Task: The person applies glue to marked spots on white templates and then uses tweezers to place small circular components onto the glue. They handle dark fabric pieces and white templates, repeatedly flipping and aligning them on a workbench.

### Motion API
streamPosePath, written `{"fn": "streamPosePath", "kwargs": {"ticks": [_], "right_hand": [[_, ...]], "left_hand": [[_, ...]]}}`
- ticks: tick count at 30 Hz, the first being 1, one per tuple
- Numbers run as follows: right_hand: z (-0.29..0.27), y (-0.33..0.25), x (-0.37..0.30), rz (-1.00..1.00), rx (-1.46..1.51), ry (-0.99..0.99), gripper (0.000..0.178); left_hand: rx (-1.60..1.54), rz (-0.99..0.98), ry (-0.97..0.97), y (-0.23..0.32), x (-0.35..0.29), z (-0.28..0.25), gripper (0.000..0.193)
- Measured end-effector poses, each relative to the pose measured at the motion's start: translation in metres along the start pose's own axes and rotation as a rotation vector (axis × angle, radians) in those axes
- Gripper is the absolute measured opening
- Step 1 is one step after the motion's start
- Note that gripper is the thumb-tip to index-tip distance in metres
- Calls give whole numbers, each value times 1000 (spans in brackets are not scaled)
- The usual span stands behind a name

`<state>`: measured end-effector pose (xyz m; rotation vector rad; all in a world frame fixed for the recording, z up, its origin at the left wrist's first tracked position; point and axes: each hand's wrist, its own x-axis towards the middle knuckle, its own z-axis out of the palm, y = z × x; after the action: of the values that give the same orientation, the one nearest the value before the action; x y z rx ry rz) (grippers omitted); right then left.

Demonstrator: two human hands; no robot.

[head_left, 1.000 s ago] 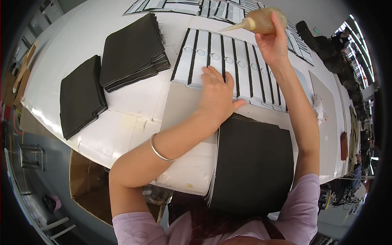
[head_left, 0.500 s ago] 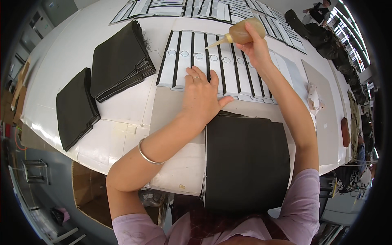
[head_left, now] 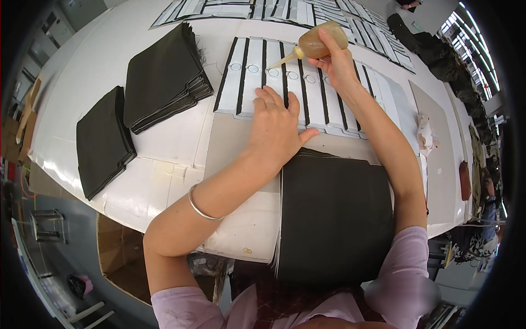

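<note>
Now, right hand (head_left: pixel 335 59): your fingers and thumb are wrapped round the squeeze bottle (head_left: pixel 320 41), which is tilted, nozzle pointing down and left.
Right forearm (head_left: pixel 395 142): slants up and inward from the lower right.
Bottle position: over the row of pale panels (head_left: pixel 253 55); nozzle tip at a ring outline, contact cannot be told.
Left hand (head_left: pixel 275 127): palm down, your fingers loosely spread onto the panels, thumb out to the right.
Left forearm (head_left: pixel 233 172): rises rightward from a sharply bent elbow, silver bangle (head_left: pixel 193 204) round it.
Black stack (head_left: pixel 337 216): between your arms.
</note>
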<state>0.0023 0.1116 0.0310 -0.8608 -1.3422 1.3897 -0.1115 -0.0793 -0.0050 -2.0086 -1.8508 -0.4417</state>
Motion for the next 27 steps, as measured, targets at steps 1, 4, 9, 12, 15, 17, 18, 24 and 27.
{"fn": "streamPosePath", "kwargs": {"ticks": [1, 4, 9, 12, 15, 17, 18, 24, 27], "right_hand": [[0, 0, 0, 2, -4, -4, 63], [3, -1, -3, 8, -7, -30, 62], [-1, -4, -3, 86, 15, -80, 62], [-17, -23, -13, 142, 182, -119, 59], [-45, -62, -28, 89, 322, -161, 53], [-80, -99, -41, 61, 392, -238, 45], [-92, -122, -55, -91, 210, -190, 47], [-206, -192, -128, -1005, -1353, 223, 48], [-255, -196, -163, -957, -1833, 91, 50]], "left_hand": [[0, 0, -4, 0, 0, 0, 84], [12, 7, 9, -1, 0, 1, 84], [7, -7, -8, 1, 0, -1, 83], [16, -9, 3, 2, 0, 2, 82], [27, -4, -6, 1, 1, 0, 82], [30, 17, 15, -2, -1, 2, 80], [25, 35, 51, -4, 0, 2, 78], [-13, 46, -120, -4, 6, -12, 75], [-25, 51, -134, -6, 5, -14, 75]]}}
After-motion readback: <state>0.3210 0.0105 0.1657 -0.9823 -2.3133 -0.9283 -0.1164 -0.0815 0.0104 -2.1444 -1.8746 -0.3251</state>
